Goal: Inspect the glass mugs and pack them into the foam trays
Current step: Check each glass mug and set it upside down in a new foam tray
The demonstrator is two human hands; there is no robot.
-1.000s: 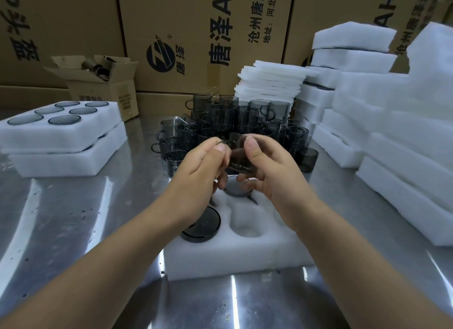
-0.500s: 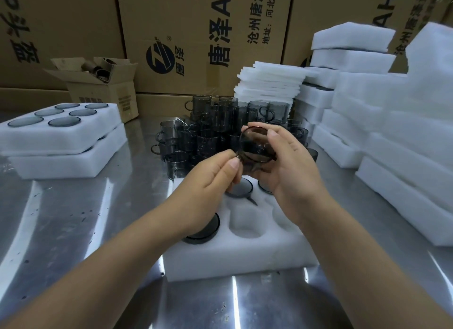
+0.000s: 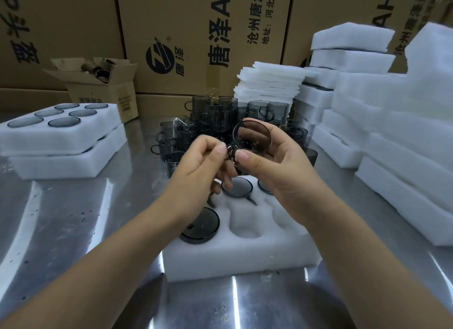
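Above foam tray [image 3: 235, 260] on bench [image 3: 61, 230]: right hand [image 3: 277, 172] grips smoky glass mug [image 3: 252, 137], base toward camera; left hand [image 3: 198, 167] pinches its handle. Tray partly filled.

A smoky grey glass mug [image 3: 252, 138] is held tipped on its side, one round end facing the camera, above a white foam tray [image 3: 240, 260] on the counter [image 3: 61, 218]. Three tray pockets hold matching mugs [image 3: 200, 225], and unpacked mugs [image 3: 215, 118] cluster behind.
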